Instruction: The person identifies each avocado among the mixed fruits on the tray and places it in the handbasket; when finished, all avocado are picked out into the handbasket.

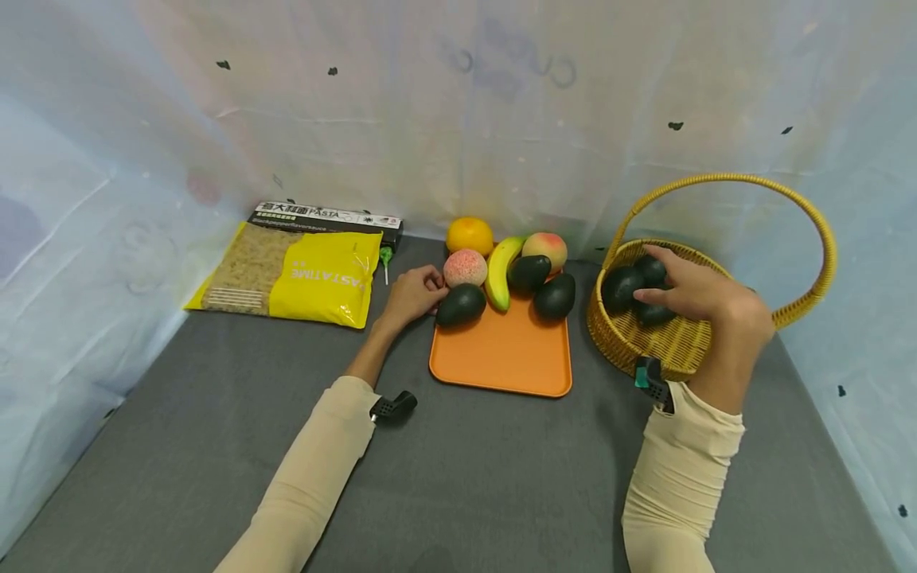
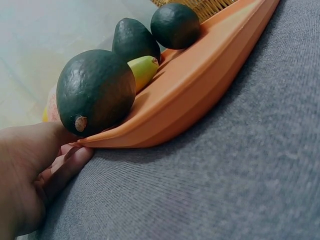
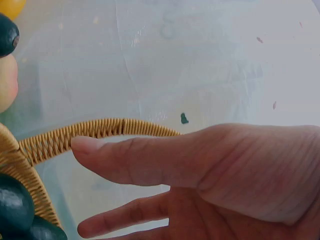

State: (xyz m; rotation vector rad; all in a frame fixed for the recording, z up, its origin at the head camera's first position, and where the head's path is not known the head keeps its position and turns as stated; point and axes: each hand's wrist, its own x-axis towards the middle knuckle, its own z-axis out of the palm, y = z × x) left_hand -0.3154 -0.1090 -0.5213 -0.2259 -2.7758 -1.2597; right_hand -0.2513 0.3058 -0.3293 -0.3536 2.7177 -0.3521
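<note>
My left hand grips the left rim of the orange tray, its thumb by the nearest avocado. On the tray lie three dark green avocados, a banana, a speckled pink peach-like fruit and a smoother peach. An orange sits behind them. My right hand reaches over the yellow wicker basket, thumb and fingers spread beside several avocados inside. In the right wrist view nothing is between the thumb and fingers.
Left of the tray lie a yellow bag of pasta, a black-and-white pasta box behind it and a green lollipop. The basket's tall handle arches above the right hand. A pale curtain hangs behind the grey tabletop.
</note>
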